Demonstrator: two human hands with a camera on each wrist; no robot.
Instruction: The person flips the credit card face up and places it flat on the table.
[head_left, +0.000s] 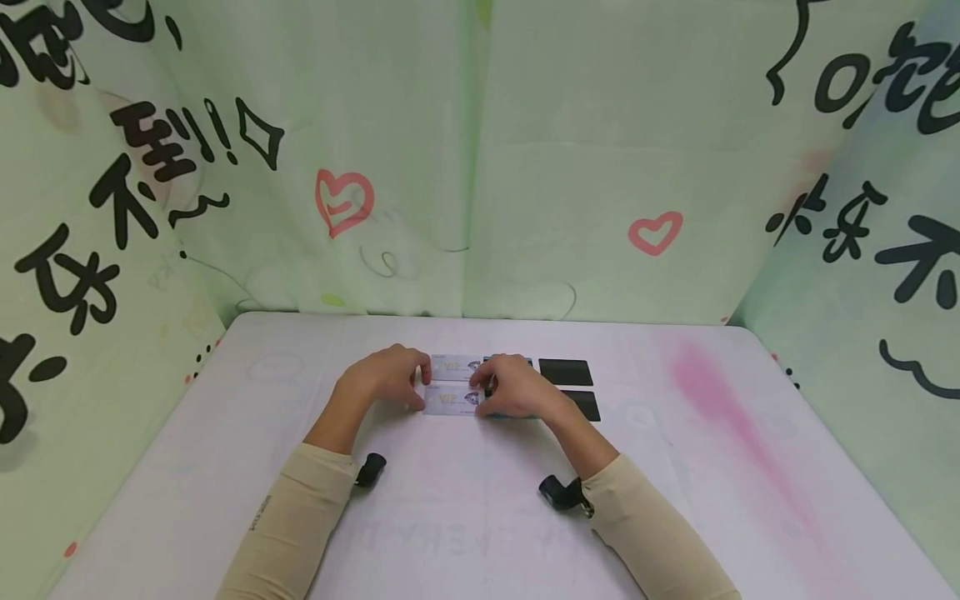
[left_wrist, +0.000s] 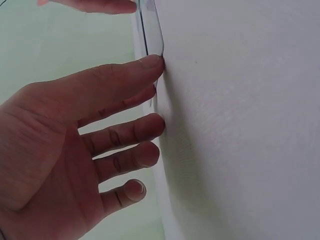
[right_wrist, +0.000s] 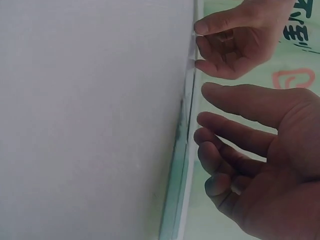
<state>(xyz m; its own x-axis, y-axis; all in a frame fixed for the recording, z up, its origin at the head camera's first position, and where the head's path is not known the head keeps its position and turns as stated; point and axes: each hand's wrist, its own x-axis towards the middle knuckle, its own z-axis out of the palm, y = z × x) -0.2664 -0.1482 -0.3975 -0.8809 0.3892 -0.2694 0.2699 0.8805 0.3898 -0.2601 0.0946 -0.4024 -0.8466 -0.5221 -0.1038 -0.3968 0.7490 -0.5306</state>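
Observation:
Two pale cards printed with VIP lie one above the other in the head view, an upper card (head_left: 452, 367) and a lower card (head_left: 453, 400). My left hand (head_left: 390, 377) is at their left side, its thumb tip on the lower card's edge and a fingertip by the upper one; the other fingers extend loosely in the left wrist view. Over the right ends of the pale cards hovers my right hand (head_left: 519, 388), fingers loosely bent with thumb and fingertips apart. It largely hides teal cards, whose edges (right_wrist: 172, 205) show in the right wrist view.
Right of the right hand lie an upper black card (head_left: 566, 372) and a lower black card (head_left: 585, 405), the latter partly behind that wrist. The white table (head_left: 465, 517) bears a pink streak at right. Green printed curtains (head_left: 555, 167) enclose its back and sides.

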